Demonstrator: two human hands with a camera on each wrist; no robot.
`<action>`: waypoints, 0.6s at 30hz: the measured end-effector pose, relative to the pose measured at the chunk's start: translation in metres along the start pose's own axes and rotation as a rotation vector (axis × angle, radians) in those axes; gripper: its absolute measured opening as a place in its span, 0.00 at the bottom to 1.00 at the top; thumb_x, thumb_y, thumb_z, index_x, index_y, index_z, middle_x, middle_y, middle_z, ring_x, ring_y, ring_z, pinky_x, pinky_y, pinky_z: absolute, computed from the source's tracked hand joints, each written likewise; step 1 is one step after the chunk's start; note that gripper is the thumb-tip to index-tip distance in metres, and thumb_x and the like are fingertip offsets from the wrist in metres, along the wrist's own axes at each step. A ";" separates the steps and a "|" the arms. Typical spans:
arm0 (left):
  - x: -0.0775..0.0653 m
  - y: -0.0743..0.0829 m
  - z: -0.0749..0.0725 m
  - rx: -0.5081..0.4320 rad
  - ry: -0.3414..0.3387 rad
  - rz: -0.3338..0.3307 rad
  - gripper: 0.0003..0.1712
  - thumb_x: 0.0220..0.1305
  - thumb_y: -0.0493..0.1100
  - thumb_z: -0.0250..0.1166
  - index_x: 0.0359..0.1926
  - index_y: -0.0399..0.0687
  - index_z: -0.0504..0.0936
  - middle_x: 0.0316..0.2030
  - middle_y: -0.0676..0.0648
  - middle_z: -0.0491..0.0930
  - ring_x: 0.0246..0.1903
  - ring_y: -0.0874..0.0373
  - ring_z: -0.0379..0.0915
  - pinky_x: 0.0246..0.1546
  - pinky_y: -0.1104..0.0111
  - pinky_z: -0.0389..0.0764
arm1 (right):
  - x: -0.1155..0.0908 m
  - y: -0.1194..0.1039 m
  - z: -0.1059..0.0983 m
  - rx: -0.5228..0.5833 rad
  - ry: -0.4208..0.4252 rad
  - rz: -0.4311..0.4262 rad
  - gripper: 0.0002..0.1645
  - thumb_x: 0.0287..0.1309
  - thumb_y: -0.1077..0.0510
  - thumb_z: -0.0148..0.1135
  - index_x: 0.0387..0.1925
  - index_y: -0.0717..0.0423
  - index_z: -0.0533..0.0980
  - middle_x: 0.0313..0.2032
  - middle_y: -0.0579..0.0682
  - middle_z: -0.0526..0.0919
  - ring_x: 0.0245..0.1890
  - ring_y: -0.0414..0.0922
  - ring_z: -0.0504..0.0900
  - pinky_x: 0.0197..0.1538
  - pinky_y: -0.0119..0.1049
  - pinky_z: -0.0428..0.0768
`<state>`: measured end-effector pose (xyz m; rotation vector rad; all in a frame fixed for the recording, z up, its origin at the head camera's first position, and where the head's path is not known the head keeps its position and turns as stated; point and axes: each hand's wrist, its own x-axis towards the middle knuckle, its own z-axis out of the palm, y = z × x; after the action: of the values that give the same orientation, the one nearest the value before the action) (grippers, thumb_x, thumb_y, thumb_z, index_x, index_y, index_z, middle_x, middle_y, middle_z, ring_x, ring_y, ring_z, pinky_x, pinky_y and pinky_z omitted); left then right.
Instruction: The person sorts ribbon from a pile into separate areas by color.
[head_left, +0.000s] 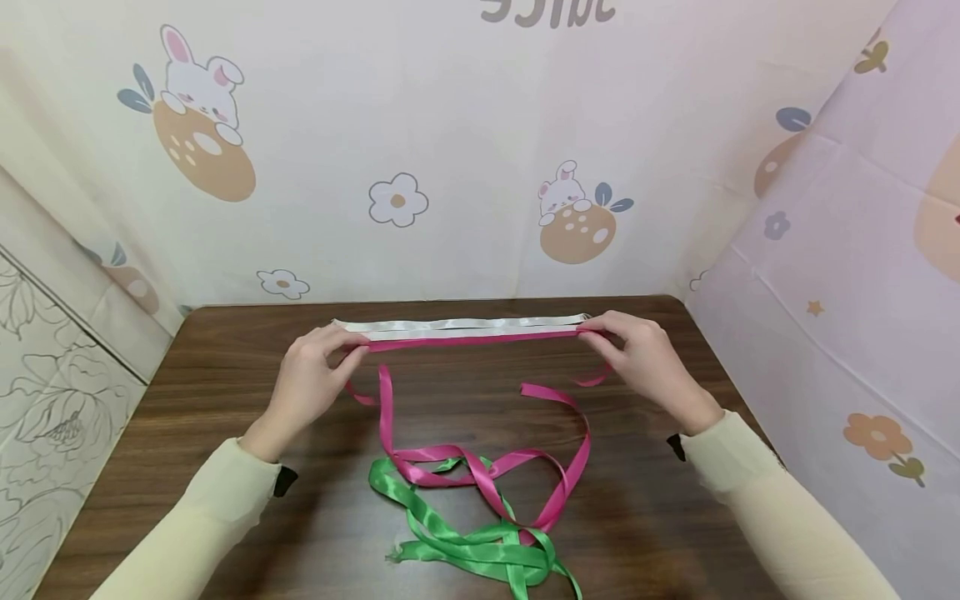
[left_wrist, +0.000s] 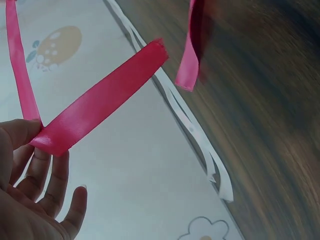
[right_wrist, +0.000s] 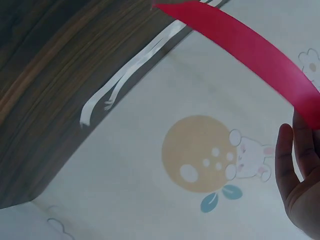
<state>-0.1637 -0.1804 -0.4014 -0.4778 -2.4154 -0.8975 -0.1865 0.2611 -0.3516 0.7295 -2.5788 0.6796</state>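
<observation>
A bright pink satin ribbon (head_left: 472, 340) is stretched nearly straight between both hands, above the table. My left hand (head_left: 311, 367) pinches it near one end between thumb and fingers; a loose tail of the ribbon (left_wrist: 100, 102) sticks out past the fingertips in the left wrist view. The right hand (head_left: 641, 354) pinches it towards the other end, and a tail of that ribbon (right_wrist: 250, 55) shows in the right wrist view. Just beyond the pink ribbon, white ribbons (head_left: 465, 323) lie lengthwise along the table's back edge, their ends uneven.
Nearer me on the brown wooden table (head_left: 247, 367), another pink ribbon (head_left: 387, 408) lies in loose loops, tangled with a heap of green ribbon (head_left: 480, 552). A printed curtain (head_left: 465, 117) with rabbits and flowers hangs behind the table, and more cloth (head_left: 840, 275) hangs at the right.
</observation>
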 end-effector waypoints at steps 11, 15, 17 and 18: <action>-0.008 -0.021 -0.010 0.066 0.000 -0.027 0.09 0.59 0.32 0.75 0.41 0.45 0.91 0.35 0.47 0.89 0.31 0.53 0.77 0.35 0.63 0.72 | -0.010 0.029 -0.010 -0.031 0.019 0.102 0.06 0.61 0.62 0.72 0.40 0.53 0.88 0.36 0.49 0.91 0.34 0.42 0.82 0.39 0.19 0.71; -0.009 -0.030 -0.013 0.057 -0.014 -0.064 0.11 0.57 0.32 0.76 0.42 0.44 0.91 0.36 0.45 0.89 0.31 0.54 0.77 0.34 0.71 0.70 | -0.014 0.041 -0.012 -0.045 -0.008 0.169 0.06 0.62 0.60 0.72 0.42 0.54 0.87 0.39 0.53 0.91 0.38 0.48 0.86 0.41 0.21 0.73; -0.010 -0.035 -0.014 0.048 -0.029 -0.093 0.11 0.58 0.32 0.76 0.43 0.43 0.90 0.37 0.44 0.89 0.33 0.53 0.79 0.35 0.76 0.70 | -0.015 0.046 -0.013 -0.051 -0.024 0.196 0.07 0.63 0.59 0.71 0.42 0.55 0.87 0.41 0.54 0.91 0.39 0.50 0.87 0.43 0.28 0.77; -0.010 -0.038 -0.015 0.042 -0.037 -0.111 0.11 0.58 0.33 0.76 0.43 0.43 0.90 0.37 0.44 0.89 0.34 0.52 0.80 0.35 0.79 0.70 | -0.016 0.049 -0.012 -0.050 -0.030 0.208 0.07 0.64 0.59 0.71 0.43 0.55 0.87 0.41 0.55 0.91 0.40 0.51 0.87 0.44 0.33 0.79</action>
<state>-0.1692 -0.2192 -0.4164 -0.3504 -2.5101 -0.8899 -0.1988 0.3107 -0.3661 0.4629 -2.7142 0.6672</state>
